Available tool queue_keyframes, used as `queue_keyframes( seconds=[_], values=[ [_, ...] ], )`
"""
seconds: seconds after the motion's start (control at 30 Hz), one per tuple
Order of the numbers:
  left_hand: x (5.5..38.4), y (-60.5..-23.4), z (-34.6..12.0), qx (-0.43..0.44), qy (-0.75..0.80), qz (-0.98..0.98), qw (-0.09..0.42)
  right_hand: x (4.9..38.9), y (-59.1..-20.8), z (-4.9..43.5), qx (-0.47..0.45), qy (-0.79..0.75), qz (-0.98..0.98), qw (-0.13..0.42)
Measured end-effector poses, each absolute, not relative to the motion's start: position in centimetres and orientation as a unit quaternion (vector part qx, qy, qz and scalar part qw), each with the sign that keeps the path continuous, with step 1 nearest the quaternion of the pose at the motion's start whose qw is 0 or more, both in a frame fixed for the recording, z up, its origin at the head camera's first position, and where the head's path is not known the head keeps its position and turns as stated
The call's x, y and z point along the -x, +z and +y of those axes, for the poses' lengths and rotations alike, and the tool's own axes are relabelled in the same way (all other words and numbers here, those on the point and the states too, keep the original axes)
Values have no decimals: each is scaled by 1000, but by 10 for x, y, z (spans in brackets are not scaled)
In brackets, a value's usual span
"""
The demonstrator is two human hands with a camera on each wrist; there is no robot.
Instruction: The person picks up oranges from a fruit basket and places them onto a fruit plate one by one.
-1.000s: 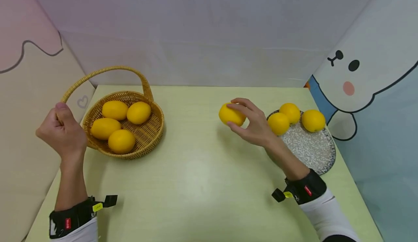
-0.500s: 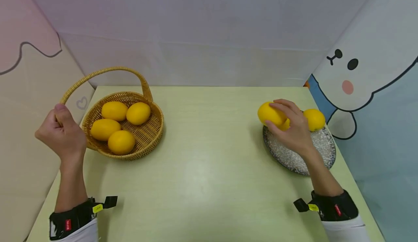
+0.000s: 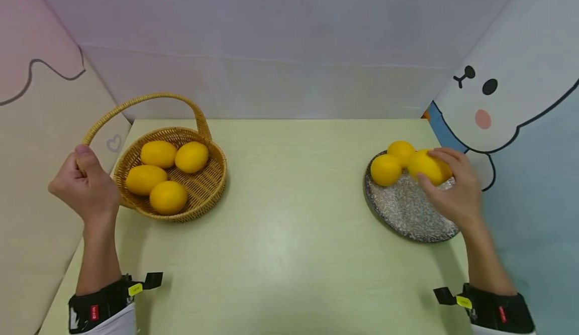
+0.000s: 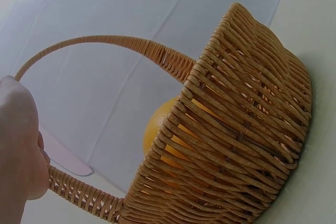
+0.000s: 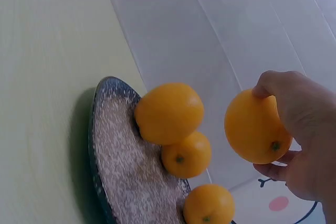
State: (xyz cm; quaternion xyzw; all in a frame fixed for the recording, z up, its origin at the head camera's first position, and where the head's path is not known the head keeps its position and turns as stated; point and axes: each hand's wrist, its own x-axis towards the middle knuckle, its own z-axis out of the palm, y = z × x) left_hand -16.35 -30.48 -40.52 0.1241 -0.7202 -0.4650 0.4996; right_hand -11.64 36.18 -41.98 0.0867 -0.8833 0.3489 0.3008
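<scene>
My left hand (image 3: 90, 187) grips the handle (image 3: 149, 96) of a wicker basket (image 3: 212, 179) at the left of the table. Several yellow lemons (image 3: 168, 197) lie in the basket; in the left wrist view, one lemon (image 4: 156, 124) shows over the rim. With thumb and fingertips, my right hand (image 3: 459, 189) pinches another lemon (image 5: 254, 127) above a speckled grey plate (image 3: 411, 212). Three lemons rest on the plate along its far side, as the right wrist view shows, among them a large front lemon (image 5: 170, 113). In the head view the held lemon mostly covers the rightmost one.
A pale table (image 3: 276, 214) stretches between basket and plate. Behind it stands a light wall sheet (image 3: 271, 48). On the right is a panel with a cartoon face (image 3: 511, 48), close to the plate and the right arm.
My right hand has carried its lemon rightward from the middle of the table to above the plate's far right side. The left hand and the basket have stayed in place.
</scene>
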Motion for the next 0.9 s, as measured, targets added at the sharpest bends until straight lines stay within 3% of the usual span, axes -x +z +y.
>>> queue_keyframes(
  seconds=[0.23, 0.57, 0.9],
  values=[
    [163, -404, -307, -120, -469, -713, 508, 109, -430, 387, -55, 333, -884, 323],
    [164, -406, -306, -127, -464, -722, 497, 97, -442, 407, 31, 321, -905, 279],
    [164, -404, -305, -122, -469, -717, 501, 93, -457, 424, 46, 297, -918, 260]
  ],
)
